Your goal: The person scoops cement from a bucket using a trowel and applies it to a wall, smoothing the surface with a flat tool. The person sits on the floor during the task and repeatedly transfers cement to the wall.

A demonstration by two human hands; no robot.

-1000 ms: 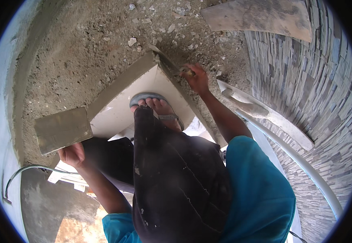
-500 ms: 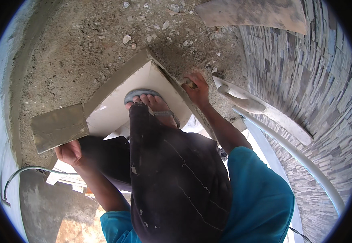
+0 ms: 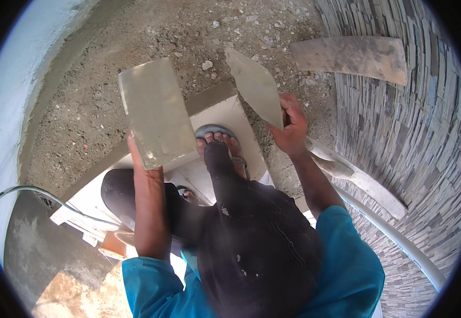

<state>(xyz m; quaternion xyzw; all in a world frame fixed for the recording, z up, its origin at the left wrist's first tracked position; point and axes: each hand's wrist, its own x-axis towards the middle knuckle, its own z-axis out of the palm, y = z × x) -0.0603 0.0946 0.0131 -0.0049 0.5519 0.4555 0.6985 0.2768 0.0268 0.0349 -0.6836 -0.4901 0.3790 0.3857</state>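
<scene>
Rough, stone-strewn ground [image 3: 98, 111] spread beyond the white tiled step [image 3: 225, 115], and a wall of stacked stone strips [image 3: 395, 132] rose to the step's right. A pale pipe [image 3: 400, 241] and, nearer the step, a long plastering float [image 3: 373, 190] with a raised handle lay on that same side. A stained, curved slab [image 3: 352, 55] stood beyond the step and to its right. A grey rectangular mortar board [image 3: 159, 114] was held up over the step's left edge, and a grey pointed trowel [image 3: 254, 85] over its far corner, the two apart. The left hand [image 3: 146, 159] gripped the board at its near end, fingers partly hidden beneath; the right hand [image 3: 290, 130], just right of the step, was closed around the trowel's handle. A foot in a grey sandal [image 3: 220, 129] rested on the step.
</scene>
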